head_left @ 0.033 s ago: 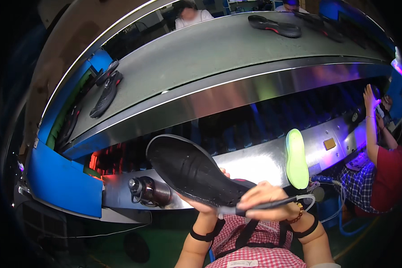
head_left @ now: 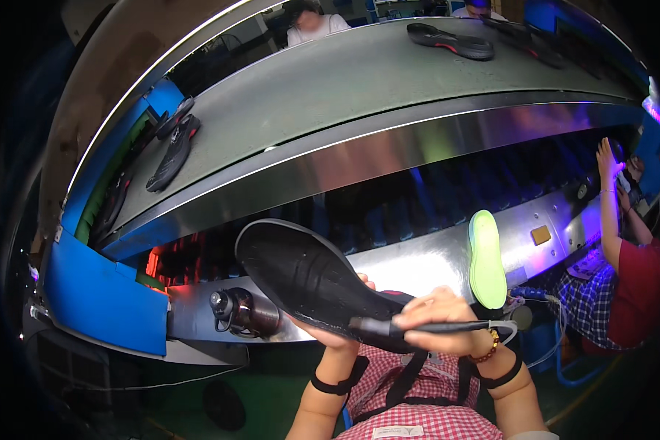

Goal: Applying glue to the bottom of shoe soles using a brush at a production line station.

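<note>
In my left hand (head_left: pixel 335 334) a black shoe (head_left: pixel 293 268) lies tilted with its wide, dark underside toward me; my fingers wrap round its near and far edges, and a bit of red shows on its far side. My right hand (head_left: pixel 440 323) is closed round a dark-handled brush (head_left: pixel 447 327) with a pale tube at its rear end. The brush's flat tip lies against the narrower part of the underside. Wet-looking marks show along the shoe's near edge. To the right of my right hand, a bright yellow-green sole (head_left: pixel 487 264) lies on the metal ledge (head_left: pixel 407 268).
A dark bottle (head_left: pixel 246 314) stands on the ledge at left, and a small yellow block (head_left: pixel 540 235) lies at right. Beyond is a grey conveyor belt (head_left: pixel 330 95) with black shoes (head_left: pixel 174 154) on it. A co-worker in a red sleeve (head_left: pixel 642 282) sits at right.
The brush tip has moved up from the shoe's near edge onto its underside. The shoe has shifted slightly left.
</note>
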Action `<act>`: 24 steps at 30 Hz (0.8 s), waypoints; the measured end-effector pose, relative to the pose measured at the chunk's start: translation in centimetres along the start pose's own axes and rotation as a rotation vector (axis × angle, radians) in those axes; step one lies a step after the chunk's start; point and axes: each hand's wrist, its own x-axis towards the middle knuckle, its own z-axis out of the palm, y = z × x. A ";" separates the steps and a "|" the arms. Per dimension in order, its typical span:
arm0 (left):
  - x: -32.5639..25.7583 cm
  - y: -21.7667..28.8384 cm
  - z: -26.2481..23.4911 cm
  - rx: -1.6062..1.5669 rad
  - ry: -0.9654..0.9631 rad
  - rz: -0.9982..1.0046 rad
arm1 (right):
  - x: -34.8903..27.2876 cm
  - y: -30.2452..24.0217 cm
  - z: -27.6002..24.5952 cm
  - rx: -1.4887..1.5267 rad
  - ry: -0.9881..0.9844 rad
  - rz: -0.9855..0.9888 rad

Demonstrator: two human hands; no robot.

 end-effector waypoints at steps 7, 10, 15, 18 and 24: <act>0.1 1.5 0.0 0.037 -0.187 0.066 | -0.7 -0.9 -0.9 -0.180 -0.255 -0.107; 0.6 1.3 0.7 0.007 -0.208 0.093 | -1.2 -0.7 -1.1 -0.361 -0.027 -0.032; 0.8 2.2 0.9 -0.025 -0.289 0.118 | -1.8 -0.5 -0.9 -0.222 -0.233 -0.077; 0.9 2.5 0.0 -0.014 -0.205 0.112 | -2.1 -0.3 -1.7 -0.155 -0.018 0.002; 0.7 3.5 0.2 -0.010 -0.243 0.033 | -2.3 0.6 -1.5 0.066 -0.216 -0.064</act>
